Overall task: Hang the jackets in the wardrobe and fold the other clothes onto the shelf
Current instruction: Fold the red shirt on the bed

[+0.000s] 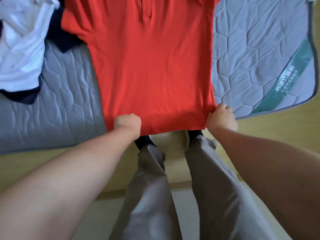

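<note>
With the left hand (pixel 127 124) curled tight into the fabric and the right hand (pixel 221 118) pinching the opposite corner, gripped the near hem of the red shirt (pixel 152 66). Held it spread flat, collar far, across the grey mattress (pixel 69 104), hem hanging just past the edge. Left a white and navy heap (pixel 20 49) at the far left, against one sleeve. Judged as the start of folding; next called for carrying the hem evenly toward the collar, without dragging the cloth askew.
</note>
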